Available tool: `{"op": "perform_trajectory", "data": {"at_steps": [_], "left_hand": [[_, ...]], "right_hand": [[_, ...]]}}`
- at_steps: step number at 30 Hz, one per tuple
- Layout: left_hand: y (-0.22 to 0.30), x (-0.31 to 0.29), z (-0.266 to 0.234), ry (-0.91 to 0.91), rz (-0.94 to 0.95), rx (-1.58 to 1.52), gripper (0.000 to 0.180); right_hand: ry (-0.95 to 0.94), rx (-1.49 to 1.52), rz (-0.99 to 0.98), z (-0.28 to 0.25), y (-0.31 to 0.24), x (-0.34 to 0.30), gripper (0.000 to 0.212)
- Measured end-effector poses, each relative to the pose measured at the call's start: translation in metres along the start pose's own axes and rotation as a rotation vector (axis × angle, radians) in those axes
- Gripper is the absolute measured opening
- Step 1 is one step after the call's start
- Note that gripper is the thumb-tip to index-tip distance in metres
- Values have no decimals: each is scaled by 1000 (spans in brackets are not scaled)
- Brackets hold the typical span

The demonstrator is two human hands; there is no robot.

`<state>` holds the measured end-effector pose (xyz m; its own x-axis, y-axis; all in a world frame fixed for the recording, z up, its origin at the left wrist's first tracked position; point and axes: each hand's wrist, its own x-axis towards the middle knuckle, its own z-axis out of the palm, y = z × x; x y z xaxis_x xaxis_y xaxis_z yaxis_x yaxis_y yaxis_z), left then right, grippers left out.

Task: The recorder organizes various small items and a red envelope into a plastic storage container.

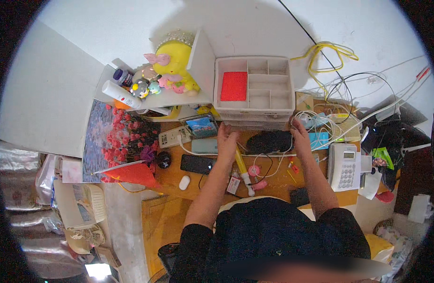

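A white drawer organizer [276, 113] stands at the back of the desk against the wall, with open compartments on top. In its large left compartment lies a red rectangular piece [234, 86]. My left hand [226, 137] grips the lower left corner of the organizer, and my right hand [300, 134] grips the lower right corner. Their fingertips are partly hidden against its sides. Between my hands, in front of the organizer, lies a dark oblong case [270, 141]. A yellow and white stick-shaped thing [242, 166] lies near my left wrist.
Left on the desk are a power strip [173, 138], a black phone [197, 164] and a white earbud case [184, 182]. A desk telephone [343, 167] stands at the right, below tangled cables [312, 120]. A shelf with a yellow plush toy [175, 59] adjoins the organizer's left side.
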<state>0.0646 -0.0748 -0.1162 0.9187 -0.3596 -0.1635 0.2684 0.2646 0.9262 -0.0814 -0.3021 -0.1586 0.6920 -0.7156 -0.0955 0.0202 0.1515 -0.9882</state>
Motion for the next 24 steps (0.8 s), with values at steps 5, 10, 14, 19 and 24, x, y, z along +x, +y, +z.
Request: {"op": "perform_trajectory", "data": {"at_steps": [5, 10, 14, 19, 24], "left_hand": [[16, -23, -22, -71, -135, 209, 46], [12, -34, -33, -188, -40, 440, 37], [15, -47, -15, -292, 21, 665, 32], [14, -63, -21, -354, 23, 698, 33], [45, -72, 17, -452, 231, 823, 41]], "right_hand": [[-370, -861, -180, -13, -45, -28, 30], [-535, -1323, -517, 3, -55, -29, 39], [-546, -1474, -784, 1, -17, -2, 36], [-559, -1083, -546, 13, -94, -17, 26], [-560, -372, -43, 0, -143, -41, 20]]}}
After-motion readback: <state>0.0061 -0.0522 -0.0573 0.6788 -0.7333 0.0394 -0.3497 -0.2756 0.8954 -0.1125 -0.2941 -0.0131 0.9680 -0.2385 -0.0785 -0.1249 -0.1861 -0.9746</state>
